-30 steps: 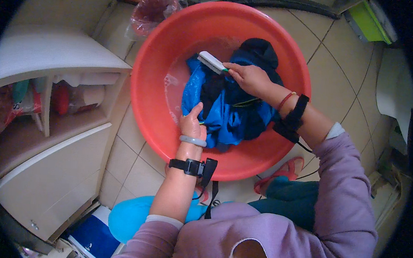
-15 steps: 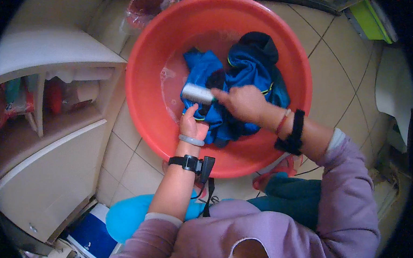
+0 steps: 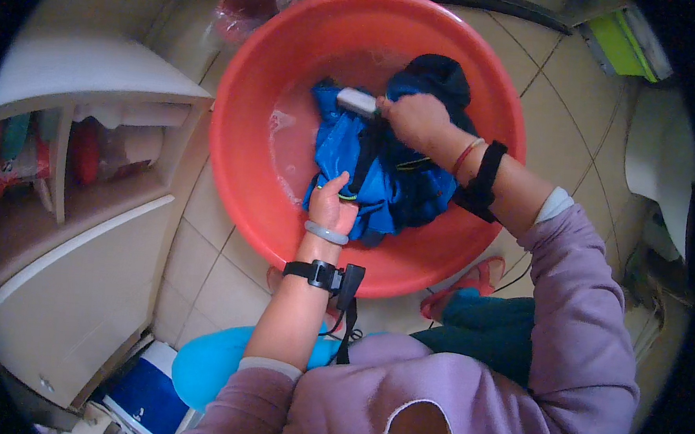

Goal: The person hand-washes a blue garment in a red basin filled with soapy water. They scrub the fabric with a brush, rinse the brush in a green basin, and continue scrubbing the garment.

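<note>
A blue garment [image 3: 343,150] with dark patches and yellow-green piping lies bunched up in a large red plastic basin [image 3: 244,172], in shallow sudsy water. My left hand [image 3: 332,208] grips the garment's near left edge, thumb on top and the other fingers partly hidden by cloth. Wrapped round the handle of a white scrub brush [image 3: 357,102], my right hand [image 3: 419,120] is closed above the far part of the garment. The brush head rests on or just over the cloth near its far left end; its bristles are hidden.
Left of the basin stands a pale cabinet [image 3: 85,274] with open shelves. A red bin [image 3: 256,8] with a plastic liner is behind the basin. A blue and white box [image 3: 146,387] sits at lower left, a green container [image 3: 624,43] at far right. The floor is tiled.
My right hand has moved the brush away from me, from near my left thumb to the garment's far end. The garment has shifted and spread slightly. My left hand stays nearly in place.
</note>
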The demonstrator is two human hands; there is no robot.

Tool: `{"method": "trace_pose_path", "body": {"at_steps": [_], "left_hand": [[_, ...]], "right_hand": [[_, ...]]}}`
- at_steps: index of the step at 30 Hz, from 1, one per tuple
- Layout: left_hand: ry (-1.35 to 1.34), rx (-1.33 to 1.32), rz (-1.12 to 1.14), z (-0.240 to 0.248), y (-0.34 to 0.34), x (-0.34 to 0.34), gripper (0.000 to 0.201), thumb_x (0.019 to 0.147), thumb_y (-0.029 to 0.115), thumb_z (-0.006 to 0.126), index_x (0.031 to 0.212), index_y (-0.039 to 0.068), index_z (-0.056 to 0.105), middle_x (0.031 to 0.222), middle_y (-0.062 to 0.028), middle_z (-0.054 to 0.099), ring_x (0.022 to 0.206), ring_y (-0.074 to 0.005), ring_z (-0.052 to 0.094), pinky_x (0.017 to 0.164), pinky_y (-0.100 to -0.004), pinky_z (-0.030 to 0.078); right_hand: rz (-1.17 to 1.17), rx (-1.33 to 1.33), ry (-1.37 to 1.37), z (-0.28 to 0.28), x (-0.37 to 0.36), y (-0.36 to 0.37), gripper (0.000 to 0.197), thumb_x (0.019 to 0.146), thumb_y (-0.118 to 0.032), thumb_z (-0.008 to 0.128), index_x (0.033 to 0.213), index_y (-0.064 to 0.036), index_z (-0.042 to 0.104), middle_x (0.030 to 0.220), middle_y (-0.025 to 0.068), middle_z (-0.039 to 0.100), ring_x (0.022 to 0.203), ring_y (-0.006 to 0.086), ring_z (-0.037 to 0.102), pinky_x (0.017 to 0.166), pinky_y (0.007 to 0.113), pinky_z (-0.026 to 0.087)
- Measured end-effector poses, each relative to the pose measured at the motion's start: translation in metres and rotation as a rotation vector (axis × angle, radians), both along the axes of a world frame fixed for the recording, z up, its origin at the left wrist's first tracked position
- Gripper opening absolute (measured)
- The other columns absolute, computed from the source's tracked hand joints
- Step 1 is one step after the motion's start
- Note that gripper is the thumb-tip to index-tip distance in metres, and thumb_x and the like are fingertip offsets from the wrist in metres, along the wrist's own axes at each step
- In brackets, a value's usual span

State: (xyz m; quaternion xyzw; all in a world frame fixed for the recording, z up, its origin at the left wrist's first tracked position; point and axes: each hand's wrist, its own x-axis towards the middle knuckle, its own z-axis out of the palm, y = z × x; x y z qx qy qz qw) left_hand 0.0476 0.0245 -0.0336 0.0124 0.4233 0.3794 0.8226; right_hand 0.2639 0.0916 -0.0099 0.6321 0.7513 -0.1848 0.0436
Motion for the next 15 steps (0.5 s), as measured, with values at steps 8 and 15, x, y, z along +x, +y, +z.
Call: {"method": "trace_pose_path", "body": {"at_steps": [8,15], "left_hand": [[-0.124,-0.025,0.028,0.003,0.002,0.002,0.050,0.093,0.029,0.051,0.136,0.005,0.040,0.136,-0.0125,0.047,0.123,-0.0326,0.046,0.106,-0.0486,0.033],[-0.106,-0.048,0.091,0.002,0.002,0.003,0.054,0.096,0.043,0.041,0.136,0.006,0.040,0.138,-0.0113,0.045,0.125,-0.0324,0.044,0.107,-0.0491,0.032]], "right_hand": [[-0.069,0.216,-0.025,-0.081,0.027,0.036,0.032,0.087,-0.019,0.049,0.118,-0.0186,0.056,0.076,0.0126,0.065,0.069,0.0321,0.066,0.058,0.044,0.052],[0.105,0.108,0.287,0.007,0.010,-0.005,0.036,0.089,-0.020,0.045,0.124,-0.0248,0.054,0.074,0.0133,0.064,0.067,0.0328,0.065,0.056,0.046,0.051]]}}
